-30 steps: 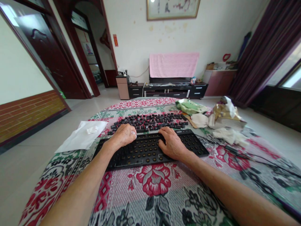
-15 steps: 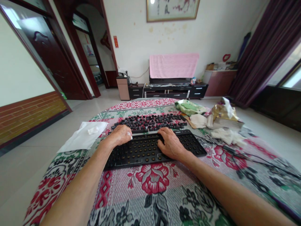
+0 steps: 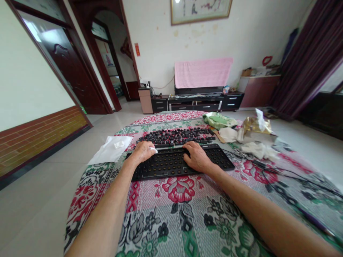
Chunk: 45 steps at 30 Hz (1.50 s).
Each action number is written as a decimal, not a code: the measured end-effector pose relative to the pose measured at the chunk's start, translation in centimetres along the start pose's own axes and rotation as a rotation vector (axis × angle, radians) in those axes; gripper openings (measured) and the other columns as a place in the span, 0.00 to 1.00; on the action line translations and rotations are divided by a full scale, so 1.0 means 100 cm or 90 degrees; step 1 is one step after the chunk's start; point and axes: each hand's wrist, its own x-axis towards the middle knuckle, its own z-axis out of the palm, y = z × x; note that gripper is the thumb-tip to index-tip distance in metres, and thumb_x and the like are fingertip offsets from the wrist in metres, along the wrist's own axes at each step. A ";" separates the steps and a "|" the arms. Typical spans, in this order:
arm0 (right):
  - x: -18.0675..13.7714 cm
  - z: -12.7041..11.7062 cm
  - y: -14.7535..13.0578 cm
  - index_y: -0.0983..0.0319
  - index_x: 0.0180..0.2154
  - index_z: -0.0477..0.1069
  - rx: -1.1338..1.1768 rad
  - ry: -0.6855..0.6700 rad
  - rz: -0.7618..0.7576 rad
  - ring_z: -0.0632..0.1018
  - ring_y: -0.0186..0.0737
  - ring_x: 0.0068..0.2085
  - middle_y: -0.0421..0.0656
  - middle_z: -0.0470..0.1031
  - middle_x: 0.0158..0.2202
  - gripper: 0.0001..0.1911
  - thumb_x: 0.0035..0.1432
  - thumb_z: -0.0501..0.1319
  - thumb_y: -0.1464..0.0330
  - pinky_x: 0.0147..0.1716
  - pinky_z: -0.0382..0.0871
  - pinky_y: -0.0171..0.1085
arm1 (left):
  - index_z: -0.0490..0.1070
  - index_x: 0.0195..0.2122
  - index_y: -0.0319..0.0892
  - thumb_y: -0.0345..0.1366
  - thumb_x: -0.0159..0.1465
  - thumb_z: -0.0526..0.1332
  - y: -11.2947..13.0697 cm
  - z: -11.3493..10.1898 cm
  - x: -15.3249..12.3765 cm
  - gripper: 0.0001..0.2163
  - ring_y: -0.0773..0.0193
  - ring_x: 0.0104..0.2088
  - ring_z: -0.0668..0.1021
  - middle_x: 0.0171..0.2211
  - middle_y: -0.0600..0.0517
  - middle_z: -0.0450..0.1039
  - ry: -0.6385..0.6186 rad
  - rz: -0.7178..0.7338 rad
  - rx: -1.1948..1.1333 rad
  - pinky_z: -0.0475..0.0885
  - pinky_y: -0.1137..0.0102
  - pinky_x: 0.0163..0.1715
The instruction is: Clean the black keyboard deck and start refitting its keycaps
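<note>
A black keyboard (image 3: 166, 166) with its keycaps off lies flat on the flowered tablecloth in front of me. My left hand (image 3: 144, 151) is closed on a small white tissue (image 3: 153, 150) at the keyboard's upper left part. The tissue's tip shows past the fingers. My right hand (image 3: 197, 156) rests on the keyboard right of its middle, with fingers stretched toward the back edge and the thumb apart. Just behind the keyboard spreads a heap of loose black keycaps (image 3: 177, 135).
On the left lies a white paper sheet (image 3: 107, 153) with a crumpled tissue (image 3: 119, 144) on it. A green package (image 3: 219, 120), a gold tissue pack (image 3: 253, 124) and crumpled white tissues (image 3: 257, 150) are at the right. A black cable (image 3: 289, 175) runs across the right side.
The view has shifted a little, so the scene sits further right. My left hand, with the tissue, has moved slightly right along the keyboard's back edge. My right hand stays on the keyboard.
</note>
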 end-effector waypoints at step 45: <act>0.000 0.001 0.000 0.67 0.44 0.69 -0.010 0.008 -0.009 0.68 0.44 0.45 0.50 0.68 0.44 0.16 0.53 0.53 0.71 0.50 0.59 0.40 | 0.75 0.33 0.41 0.33 0.56 0.57 0.024 0.020 0.000 0.08 0.65 0.31 0.73 0.30 0.51 0.72 0.035 0.212 0.003 0.65 0.72 0.35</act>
